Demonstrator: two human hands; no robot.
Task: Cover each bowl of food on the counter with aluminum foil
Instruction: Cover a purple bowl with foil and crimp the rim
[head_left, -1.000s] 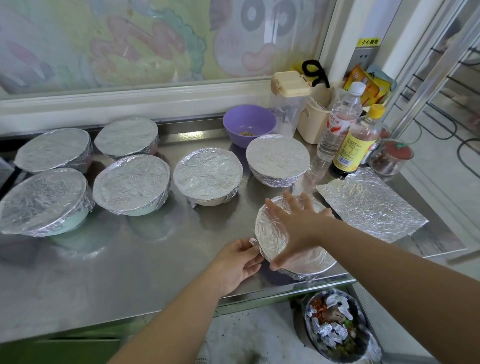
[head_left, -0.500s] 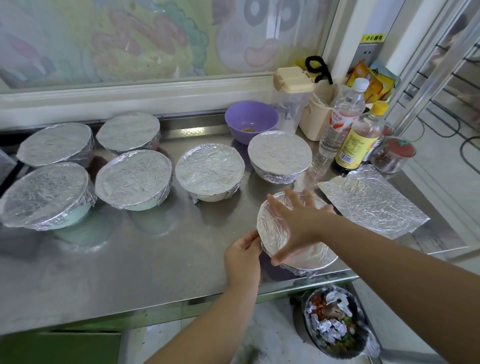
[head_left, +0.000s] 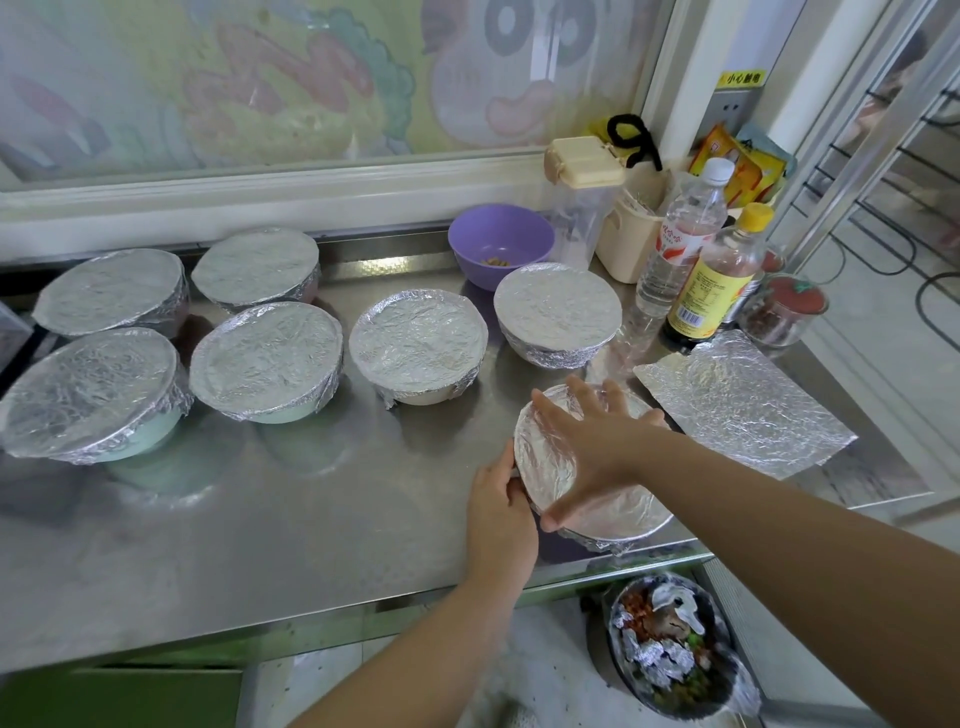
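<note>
A foil-covered bowl (head_left: 618, 512) sits near the counter's front edge. My right hand (head_left: 592, 441) lies flat on its foil top with fingers spread. My left hand (head_left: 501, 512) presses against the bowl's left rim, folding the foil down the side. Several other foil-covered bowls stand behind, among them one (head_left: 418, 343) in the middle and one (head_left: 557, 309) further right. A purple bowl (head_left: 498, 241) at the back is uncovered, with a little food inside. A loose foil sheet (head_left: 743, 405) lies flat to the right.
Bottles (head_left: 714, 280), a clear jug (head_left: 579, 208), a beige holder and a jar (head_left: 779, 312) crowd the back right corner. A bin (head_left: 675, 649) with foil scraps sits on the floor below the steel counter (head_left: 260, 519) edge.
My left hand has shifted up along the bowl's left side, pressing the foil rim. My right hand stays flat on top.
</note>
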